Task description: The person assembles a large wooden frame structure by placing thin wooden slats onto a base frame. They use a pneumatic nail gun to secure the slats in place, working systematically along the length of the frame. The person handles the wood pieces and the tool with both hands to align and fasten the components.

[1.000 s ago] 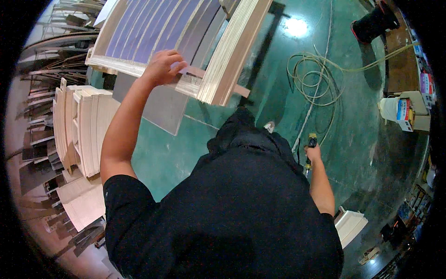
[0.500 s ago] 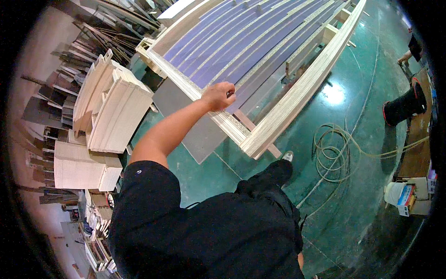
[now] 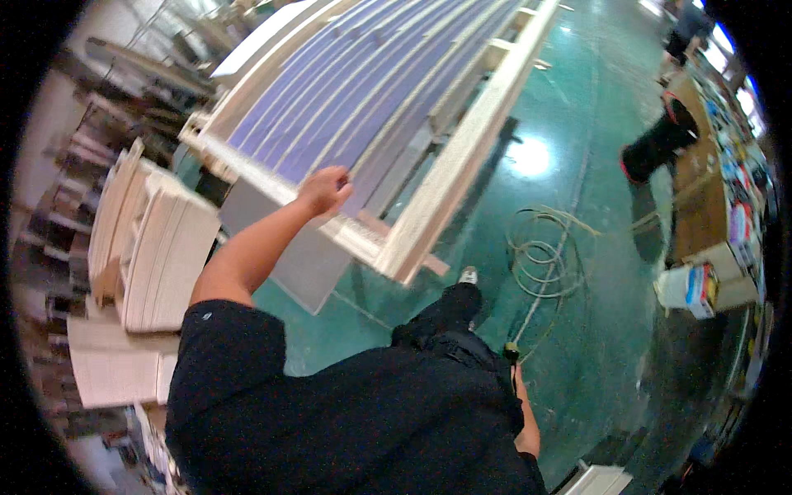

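My left hand (image 3: 323,194) is closed, raised over the near rail of a large pale wooden frame (image 3: 346,234). What the fingers hold, if anything, is hidden. Curved light strips and violet panels (image 3: 363,103) fill most of that frame. Low at my right side, my right hand (image 3: 520,394) is partly covered by my black shirt. It grips a slim dark tool with a rounded head (image 3: 511,352), whose exact kind I cannot make out.
Pale curved wooden pieces (image 3: 161,247) are stacked at left. A coiled hose (image 3: 544,256) lies on the green floor. Farther right stand a black cylinder with red rims (image 3: 656,144), a white bucket (image 3: 681,287) and a cluttered bench (image 3: 697,190). Another person (image 3: 683,37) is at the far right.
The view has shifted, so the frame sits farther left. My right hand has come into view with the dark tool. My left hand stays closed over the near rail.
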Tool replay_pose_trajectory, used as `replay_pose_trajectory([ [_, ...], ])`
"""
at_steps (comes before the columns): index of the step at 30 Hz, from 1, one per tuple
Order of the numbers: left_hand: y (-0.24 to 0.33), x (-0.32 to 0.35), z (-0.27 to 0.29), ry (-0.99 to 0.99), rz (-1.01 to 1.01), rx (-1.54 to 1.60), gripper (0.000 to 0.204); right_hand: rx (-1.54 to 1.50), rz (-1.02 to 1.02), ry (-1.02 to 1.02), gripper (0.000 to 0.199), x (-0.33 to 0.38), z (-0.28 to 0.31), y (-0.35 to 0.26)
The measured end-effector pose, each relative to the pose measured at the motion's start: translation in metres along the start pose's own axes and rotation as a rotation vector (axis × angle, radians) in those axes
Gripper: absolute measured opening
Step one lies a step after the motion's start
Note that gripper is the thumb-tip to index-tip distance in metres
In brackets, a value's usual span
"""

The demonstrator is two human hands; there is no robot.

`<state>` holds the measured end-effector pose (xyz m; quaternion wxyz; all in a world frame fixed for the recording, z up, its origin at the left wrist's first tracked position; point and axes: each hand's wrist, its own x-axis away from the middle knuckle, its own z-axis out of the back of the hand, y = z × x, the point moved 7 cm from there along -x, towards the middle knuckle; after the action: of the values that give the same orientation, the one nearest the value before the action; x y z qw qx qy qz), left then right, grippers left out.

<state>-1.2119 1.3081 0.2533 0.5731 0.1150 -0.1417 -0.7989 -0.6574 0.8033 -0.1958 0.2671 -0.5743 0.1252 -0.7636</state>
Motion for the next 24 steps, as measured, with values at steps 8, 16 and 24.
replay_pose_trajectory([
  [8,0.003,-0.003,-0.005,-0.025,0.075,0.009,0.021,0.130,0.253,0.134,0.053,0.005,-0.008,-0.041],
  [16,0.011,-0.017,-0.010,-0.079,0.067,0.058,0.025,-0.352,-0.027,0.018,0.036,-0.040,-0.041,0.048],
  [24,0.019,-0.010,0.002,-0.069,0.024,0.125,0.024,0.007,0.132,0.099,0.054,-0.049,-0.034,0.047],
])
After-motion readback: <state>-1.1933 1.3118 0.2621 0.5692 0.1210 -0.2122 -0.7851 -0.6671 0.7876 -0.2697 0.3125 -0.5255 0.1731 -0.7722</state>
